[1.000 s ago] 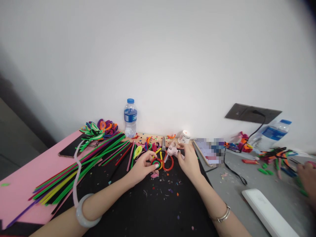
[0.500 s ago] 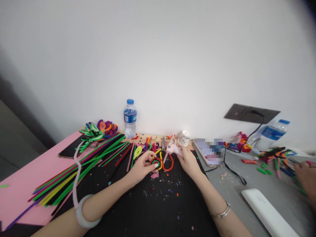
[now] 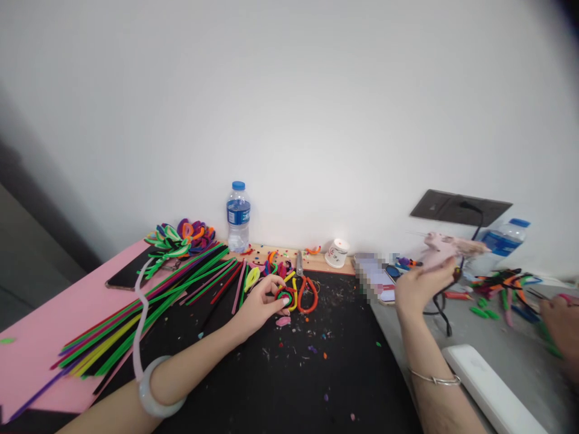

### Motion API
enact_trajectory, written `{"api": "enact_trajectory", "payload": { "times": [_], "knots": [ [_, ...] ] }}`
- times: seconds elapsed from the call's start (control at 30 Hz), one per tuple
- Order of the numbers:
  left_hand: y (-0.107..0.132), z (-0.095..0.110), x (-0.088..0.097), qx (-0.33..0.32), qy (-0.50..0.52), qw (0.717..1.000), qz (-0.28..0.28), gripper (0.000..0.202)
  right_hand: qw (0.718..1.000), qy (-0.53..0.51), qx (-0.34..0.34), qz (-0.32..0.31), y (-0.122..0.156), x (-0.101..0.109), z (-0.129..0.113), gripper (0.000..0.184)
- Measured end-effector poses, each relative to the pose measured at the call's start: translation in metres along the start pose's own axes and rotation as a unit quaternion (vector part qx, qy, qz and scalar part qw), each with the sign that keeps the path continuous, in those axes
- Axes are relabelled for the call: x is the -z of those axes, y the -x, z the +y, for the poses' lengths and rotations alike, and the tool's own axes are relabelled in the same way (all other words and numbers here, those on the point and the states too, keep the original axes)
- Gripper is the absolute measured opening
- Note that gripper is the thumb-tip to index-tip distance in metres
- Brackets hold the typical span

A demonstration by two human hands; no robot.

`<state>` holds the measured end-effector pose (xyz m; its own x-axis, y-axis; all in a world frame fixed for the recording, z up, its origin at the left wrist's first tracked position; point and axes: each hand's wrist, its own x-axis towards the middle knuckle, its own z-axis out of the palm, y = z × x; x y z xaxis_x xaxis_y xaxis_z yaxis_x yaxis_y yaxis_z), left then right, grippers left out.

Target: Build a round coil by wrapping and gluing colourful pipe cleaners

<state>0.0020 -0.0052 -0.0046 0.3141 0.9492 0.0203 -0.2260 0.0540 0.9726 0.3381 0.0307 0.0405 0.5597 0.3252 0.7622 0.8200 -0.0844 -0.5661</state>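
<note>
My left hand (image 3: pixel 259 304) rests on the black mat (image 3: pixel 289 374) and pinches a small coiled pipe-cleaner disc (image 3: pixel 284 297) of red, black and green. My right hand (image 3: pixel 418 286) is raised over the grey table at the right and grips a pale pink glue gun (image 3: pixel 446 248), blurred by motion, with its black cord (image 3: pixel 441 307) hanging below. Orange-handled scissors (image 3: pixel 304 283) lie just right of the disc.
A long bundle of coloured pipe cleaners (image 3: pixel 149 304) lies on the left over pink foam (image 3: pixel 40 325). A water bottle (image 3: pixel 238 216), a white cup (image 3: pixel 336 252) and a phone (image 3: pixel 377 278) stand along the back. Another person's hand (image 3: pixel 561 322) is at the right edge, near a white box (image 3: pixel 491 389).
My right hand lifted the glue gun from beside the disc and swung it right and upward over the grey table. My left hand stayed on the disc.
</note>
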Motion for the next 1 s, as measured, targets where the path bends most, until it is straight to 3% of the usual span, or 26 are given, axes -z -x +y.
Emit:
{"api": "enact_trajectory", "payload": {
  "times": [0.17,0.37,0.87,1.0],
  "knots": [
    [0.0,-0.001,0.0,-0.001,0.002,1.0,-0.003,0.03,0.992,0.078,-0.09,0.048,-0.01,0.002,0.039,0.069],
    [0.0,-0.004,0.0,-0.005,0.004,1.0,-0.005,0.031,0.974,0.152,-0.155,0.063,-0.011,0.0,0.059,0.076],
    [0.0,-0.003,0.0,-0.006,0.001,1.0,-0.006,0.032,0.979,0.127,-0.115,0.11,-0.013,0.0,0.077,0.064],
    [0.0,-0.002,-0.001,-0.005,0.0,1.0,-0.005,0.032,0.989,0.114,-0.065,0.07,-0.015,0.002,0.078,0.066]
  ]
}}
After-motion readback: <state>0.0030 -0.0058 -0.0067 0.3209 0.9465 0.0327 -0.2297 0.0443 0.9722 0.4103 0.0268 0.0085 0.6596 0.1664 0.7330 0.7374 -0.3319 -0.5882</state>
